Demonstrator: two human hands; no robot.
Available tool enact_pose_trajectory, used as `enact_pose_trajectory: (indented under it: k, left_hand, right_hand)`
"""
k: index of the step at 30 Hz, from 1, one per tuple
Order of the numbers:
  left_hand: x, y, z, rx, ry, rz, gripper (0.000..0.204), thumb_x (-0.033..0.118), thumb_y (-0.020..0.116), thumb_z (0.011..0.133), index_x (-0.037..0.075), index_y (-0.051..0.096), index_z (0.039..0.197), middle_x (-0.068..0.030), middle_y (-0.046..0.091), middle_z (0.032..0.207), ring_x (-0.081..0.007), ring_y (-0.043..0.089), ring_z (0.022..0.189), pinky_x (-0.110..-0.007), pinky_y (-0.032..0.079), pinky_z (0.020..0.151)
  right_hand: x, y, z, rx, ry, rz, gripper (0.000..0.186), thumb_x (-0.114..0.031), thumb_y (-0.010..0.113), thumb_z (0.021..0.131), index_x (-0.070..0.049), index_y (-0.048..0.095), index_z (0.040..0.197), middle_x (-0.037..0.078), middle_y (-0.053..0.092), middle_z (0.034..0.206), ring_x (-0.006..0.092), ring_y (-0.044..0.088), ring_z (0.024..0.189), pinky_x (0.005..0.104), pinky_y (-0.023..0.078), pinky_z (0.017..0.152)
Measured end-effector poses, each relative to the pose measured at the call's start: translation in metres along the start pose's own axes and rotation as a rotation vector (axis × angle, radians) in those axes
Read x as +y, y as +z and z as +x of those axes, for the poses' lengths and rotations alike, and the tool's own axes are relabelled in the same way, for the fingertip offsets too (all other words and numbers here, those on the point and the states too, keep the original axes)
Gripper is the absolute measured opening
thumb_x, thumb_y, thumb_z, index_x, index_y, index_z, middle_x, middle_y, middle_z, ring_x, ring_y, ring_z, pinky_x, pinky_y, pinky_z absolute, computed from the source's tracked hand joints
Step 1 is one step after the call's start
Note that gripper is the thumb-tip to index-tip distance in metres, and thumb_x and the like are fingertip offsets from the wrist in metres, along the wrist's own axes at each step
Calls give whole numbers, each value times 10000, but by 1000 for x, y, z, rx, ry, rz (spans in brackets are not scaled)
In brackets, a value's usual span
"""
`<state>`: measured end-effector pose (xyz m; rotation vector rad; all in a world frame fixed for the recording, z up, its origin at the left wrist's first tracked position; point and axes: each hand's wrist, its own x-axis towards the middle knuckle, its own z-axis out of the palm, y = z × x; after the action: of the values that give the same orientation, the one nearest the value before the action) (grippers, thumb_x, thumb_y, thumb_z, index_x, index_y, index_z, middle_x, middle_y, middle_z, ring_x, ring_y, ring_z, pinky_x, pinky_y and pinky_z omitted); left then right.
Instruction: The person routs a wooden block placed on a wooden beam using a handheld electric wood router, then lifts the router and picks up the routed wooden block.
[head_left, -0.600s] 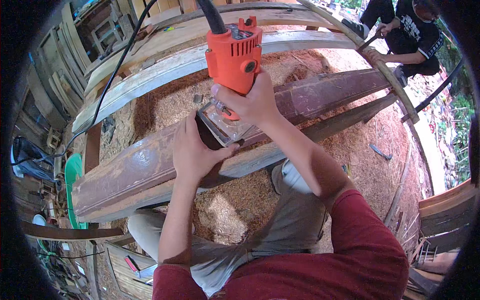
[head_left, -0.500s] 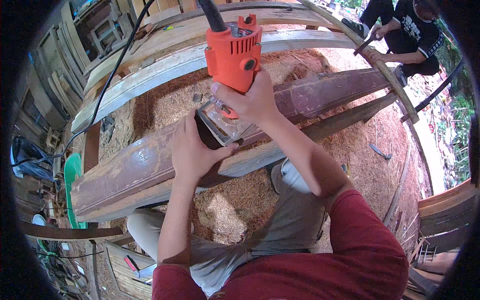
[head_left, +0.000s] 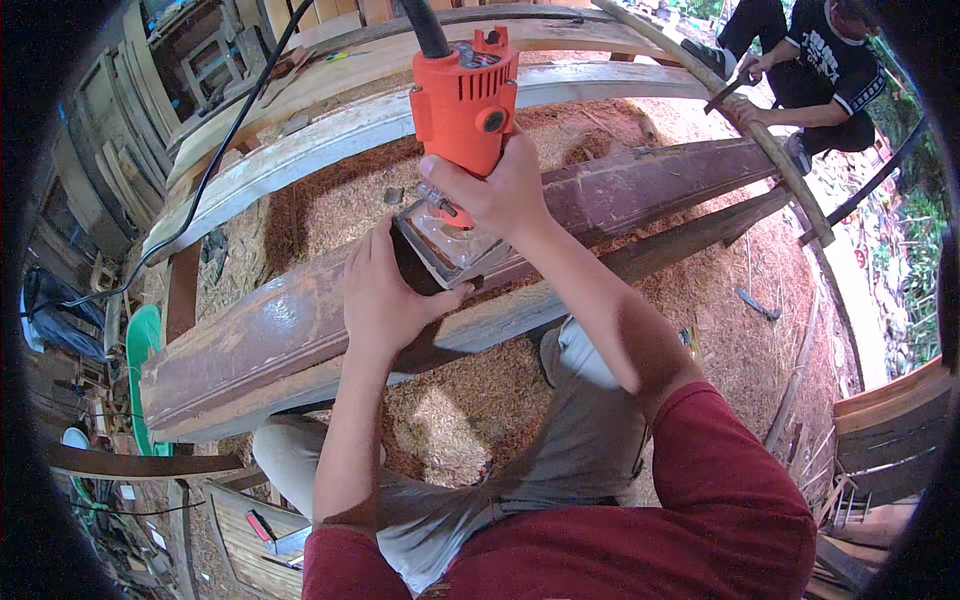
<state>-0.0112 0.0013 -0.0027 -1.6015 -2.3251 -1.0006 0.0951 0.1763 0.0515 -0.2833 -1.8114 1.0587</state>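
While the right hand [head_left: 500, 195] is gripping the orange router [head_left: 462, 100], its fingers wrapping the lower body, the left hand [head_left: 385, 300] is bracing the base [head_left: 447, 268], thumb and fingers spreading along its edges. The router is sitting midway along the brown beam [head_left: 270, 325]. Left fingers are probably risking a cut if the base is slipping or tipping. The router is looking upright, slightly tilted, vented, with a thick black sleeve [head_left: 425, 28] rising on top.

Support: brown wooden beam [head_left: 255, 325] | on it: orange router [head_left: 465, 110] | floor [head_left: 765, 255]: sawdust [head_left: 475, 395] spread across
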Motion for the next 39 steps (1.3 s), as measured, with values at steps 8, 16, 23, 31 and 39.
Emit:
enact_pose_trajectory:
  k: [8, 16, 23, 31, 39]
  left_hand:
    - [-3, 3, 1, 2, 18, -22, 1135, 457, 1016, 579, -16, 495, 1469, -262, 675, 1291, -455, 666, 1206, -523, 543, 1023]
    - [3, -1, 1, -56, -35, -42, 1223, 546, 1001, 570, -60, 472, 1492, -250, 653, 1350, -431, 621, 1283, -518, 492, 1103]
    - [2, -1, 1, -58, -28, -49, 1214, 528, 1005, 566, -57, 475, 1488, -244, 654, 1344, -432, 619, 1272, -521, 497, 1093]
    - [0, 3, -2, -44, -28, -59, 1206, 517, 1008, 562, -43, 475, 1487, -233, 657, 1333, -434, 619, 1270, -527, 497, 1091]
    - [4, 0, -2, -53, -23, -69, 1181, 507, 1004, 565, -38, 487, 1477, -227, 653, 1327, -438, 619, 1257, -525, 489, 1096]
  right_hand:
    - [-3, 0, 0, 27, -38, -40, 513, -346, 884, 753, -52, 733, 1146, 124, 784, 1029, 266, 773, 912, 411, 608, 856]
    - [-3, 1, 1, 38, -68, -80, 518, -362, 881, 754, -49, 731, 1139, 126, 786, 998, 279, 774, 885, 414, 611, 839]
    - [2, 1, 3, 38, -66, -95, 539, -372, 888, 758, -47, 726, 1157, 133, 788, 1005, 286, 778, 896, 418, 611, 847]
    - [2, 3, 4, 38, -66, -85, 565, -374, 892, 751, -39, 720, 1173, 133, 792, 1011, 288, 779, 899, 414, 613, 854]
    - [2, 2, 5, 25, -58, -91, 578, -397, 881, 760, -30, 711, 1174, 145, 793, 1014, 283, 780, 894, 416, 614, 846]
